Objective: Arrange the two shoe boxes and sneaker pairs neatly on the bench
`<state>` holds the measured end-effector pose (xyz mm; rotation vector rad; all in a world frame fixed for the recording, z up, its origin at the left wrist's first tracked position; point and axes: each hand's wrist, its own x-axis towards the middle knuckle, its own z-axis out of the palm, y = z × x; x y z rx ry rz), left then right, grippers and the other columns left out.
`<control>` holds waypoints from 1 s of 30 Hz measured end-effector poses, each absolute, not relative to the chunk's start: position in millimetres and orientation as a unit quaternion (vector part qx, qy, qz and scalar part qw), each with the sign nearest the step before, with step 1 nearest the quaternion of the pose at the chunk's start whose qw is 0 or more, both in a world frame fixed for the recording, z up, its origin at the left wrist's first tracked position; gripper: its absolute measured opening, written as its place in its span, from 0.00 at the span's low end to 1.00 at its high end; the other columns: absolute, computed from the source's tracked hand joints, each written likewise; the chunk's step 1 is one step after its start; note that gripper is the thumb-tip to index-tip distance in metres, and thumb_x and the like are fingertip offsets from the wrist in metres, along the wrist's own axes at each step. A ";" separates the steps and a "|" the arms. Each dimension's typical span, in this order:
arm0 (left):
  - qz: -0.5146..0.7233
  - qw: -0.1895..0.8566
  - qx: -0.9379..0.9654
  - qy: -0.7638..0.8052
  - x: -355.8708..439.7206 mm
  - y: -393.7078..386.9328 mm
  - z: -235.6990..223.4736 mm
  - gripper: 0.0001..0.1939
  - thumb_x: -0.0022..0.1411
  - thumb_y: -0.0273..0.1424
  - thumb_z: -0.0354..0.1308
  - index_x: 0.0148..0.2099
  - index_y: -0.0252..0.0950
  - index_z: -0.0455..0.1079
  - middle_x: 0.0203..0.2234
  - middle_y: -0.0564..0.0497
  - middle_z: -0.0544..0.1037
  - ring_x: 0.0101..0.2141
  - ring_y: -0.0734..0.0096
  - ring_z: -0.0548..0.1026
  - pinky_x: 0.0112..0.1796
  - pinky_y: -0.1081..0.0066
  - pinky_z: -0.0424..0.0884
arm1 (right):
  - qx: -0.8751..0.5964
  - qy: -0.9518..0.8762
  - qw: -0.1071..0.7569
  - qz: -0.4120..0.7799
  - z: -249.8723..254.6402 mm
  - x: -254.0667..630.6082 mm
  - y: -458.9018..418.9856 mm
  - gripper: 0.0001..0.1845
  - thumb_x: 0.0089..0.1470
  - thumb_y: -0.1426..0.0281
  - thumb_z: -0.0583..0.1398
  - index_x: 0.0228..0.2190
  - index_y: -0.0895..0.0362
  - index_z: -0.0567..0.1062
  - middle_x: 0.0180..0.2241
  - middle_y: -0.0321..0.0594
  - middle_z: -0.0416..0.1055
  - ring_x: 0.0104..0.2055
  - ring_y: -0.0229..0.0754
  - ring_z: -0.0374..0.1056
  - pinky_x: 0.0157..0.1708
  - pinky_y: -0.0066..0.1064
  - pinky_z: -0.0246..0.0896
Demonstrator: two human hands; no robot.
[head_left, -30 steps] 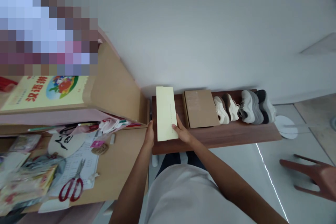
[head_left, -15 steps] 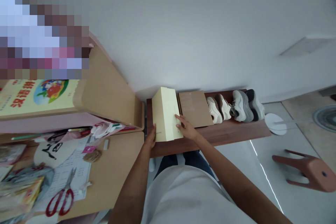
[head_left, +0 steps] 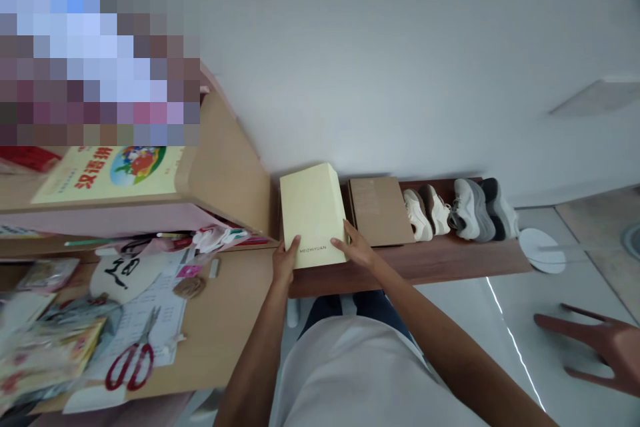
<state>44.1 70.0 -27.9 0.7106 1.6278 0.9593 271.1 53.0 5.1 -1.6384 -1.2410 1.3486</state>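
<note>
A pale yellow box (head_left: 313, 210) marked MEIZHIYUAN is between my hands at the left end of a dark wooden shelf (head_left: 425, 265). My left hand (head_left: 286, 260) grips its lower left edge, thumb on the top face. On the opposite side, my right hand (head_left: 355, 245) is closed on the lower right edge, with fingers along the side. Whether the box's underside rests on the shelf is hidden. Just right of it lies a flat brown cardboard box (head_left: 381, 212).
White shoes (head_left: 420, 215) and grey-white sneakers (head_left: 470, 210) stand farther right on the shelf. To my left, a desk (head_left: 220, 320) bears red-handled scissors (head_left: 133, 360), papers and plastic bags. A reddish stool (head_left: 600, 347) and a white round lid-like disc (head_left: 543, 250) are at right.
The yellow box has turned so its broad lettered face now points up at me. My hands have shifted to its lower corners. The whole view has moved slightly left.
</note>
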 end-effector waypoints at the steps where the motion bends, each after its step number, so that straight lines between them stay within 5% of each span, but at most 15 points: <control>1: 0.401 0.523 0.306 0.687 43.1 70.0 -25.6 0.31 0.56 0.53 0.66 0.51 0.33 0.76 0.49 0.36 0.81 0.50 0.51 0.80 0.50 0.56 0.76 | -0.621 -0.478 0.341 0.519 4.4 269.2 53.9 0.55 0.45 0.43 0.68 0.68 0.49 0.59 0.71 0.45 0.54 0.73 0.55 0.48 0.72 0.52 0.40; 8: 0.355 0.445 0.368 0.735 36.1 75.4 -19.3 0.26 0.56 0.50 0.67 0.48 0.36 0.77 0.46 0.40 0.83 0.50 0.53 0.80 0.52 0.60 0.74 | -0.594 -0.461 0.352 0.558 -9.3 258.8 58.5 0.52 0.49 0.51 0.69 0.68 0.51 0.57 0.63 0.48 0.67 0.67 0.54 0.61 0.68 0.51 0.52; 30: 0.277 0.407 0.404 0.771 48.5 90.1 -27.4 0.23 0.59 0.48 0.65 0.50 0.38 0.78 0.45 0.40 0.83 0.50 0.50 0.79 0.53 0.58 0.71 | -0.611 -0.408 0.352 0.580 -65.1 260.5 66.9 0.43 0.51 0.56 0.66 0.65 0.52 0.62 0.58 0.48 0.73 0.59 0.53 0.69 0.62 0.52 0.59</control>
